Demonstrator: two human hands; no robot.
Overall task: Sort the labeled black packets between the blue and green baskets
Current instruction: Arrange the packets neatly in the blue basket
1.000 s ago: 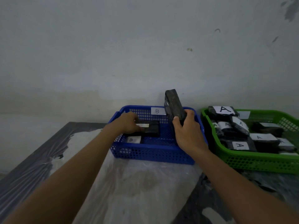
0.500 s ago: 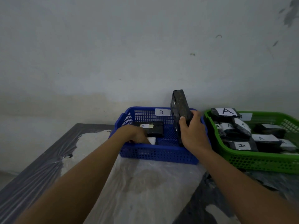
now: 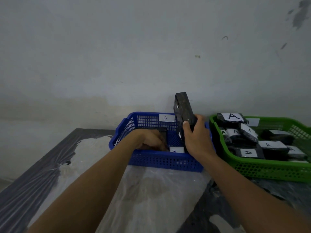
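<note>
The blue basket [image 3: 165,163] stands in the middle, with a "B" tag on its far wall. My right hand [image 3: 196,138] grips a black packet [image 3: 184,110] upright over the basket's right end; its label is hidden. My left hand [image 3: 148,139] reaches down inside the blue basket, fingers curled on a packet with a white "B" label [image 3: 175,150] near the front wall. Another dark packet [image 3: 162,133] lies behind that hand, mostly hidden. The green basket [image 3: 269,172] to the right holds several black packets labelled "A" [image 3: 247,152].
Both baskets sit against a pale wall [image 3: 151,56] at the back of a dark table [image 3: 25,190]. A crinkled clear plastic sheet [image 3: 151,190] covers the table in front of the blue basket. The table's left edge runs diagonally.
My left hand has come from the far packet to the basket's front and slid the "B" packet rightward. My right hand has lowered the upright packet slightly into the basket's right end.
</note>
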